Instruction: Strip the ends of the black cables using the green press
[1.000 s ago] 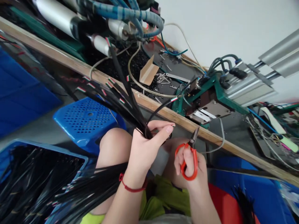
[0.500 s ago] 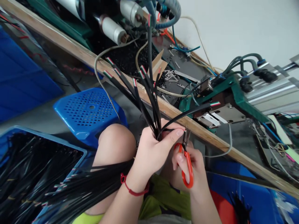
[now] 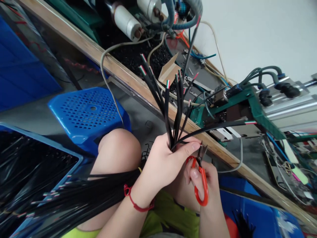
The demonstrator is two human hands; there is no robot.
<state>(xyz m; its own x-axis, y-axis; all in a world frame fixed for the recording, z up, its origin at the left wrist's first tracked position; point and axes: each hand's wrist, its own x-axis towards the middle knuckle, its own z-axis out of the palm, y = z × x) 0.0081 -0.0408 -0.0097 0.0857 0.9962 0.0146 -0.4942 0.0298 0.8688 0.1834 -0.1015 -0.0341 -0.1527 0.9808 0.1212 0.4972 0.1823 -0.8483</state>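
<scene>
Several black cables [image 3: 166,109] with red, white and green wire ends fan upward out of my left hand [image 3: 163,162], whose fingers are closed round them. One cable [image 3: 213,127] from the same hand points right toward the machine. Between my left thumb and forefinger a cable end is pinched. My right hand [image 3: 201,177] holds orange-handled scissors [image 3: 203,185], with a finger and thumb at the loops. Their blades are parted and point up, just right of my left thumb tip. A large bundle of black cables [image 3: 94,195] lies across my thigh at the left.
A wooden bench edge [image 3: 119,72] runs diagonally across, with black scraps and a cardboard piece [image 3: 169,71] behind it. The green-framed machine [image 3: 255,105] stands at right. A blue stool [image 3: 91,112] and a blue crate of cables [image 3: 80,158] are at left.
The view has shifted a little. The fanned cables have swung right and more upright, and the right-pointing cable reaches farther. The scissor blades are spread wider beside my left thumb.
</scene>
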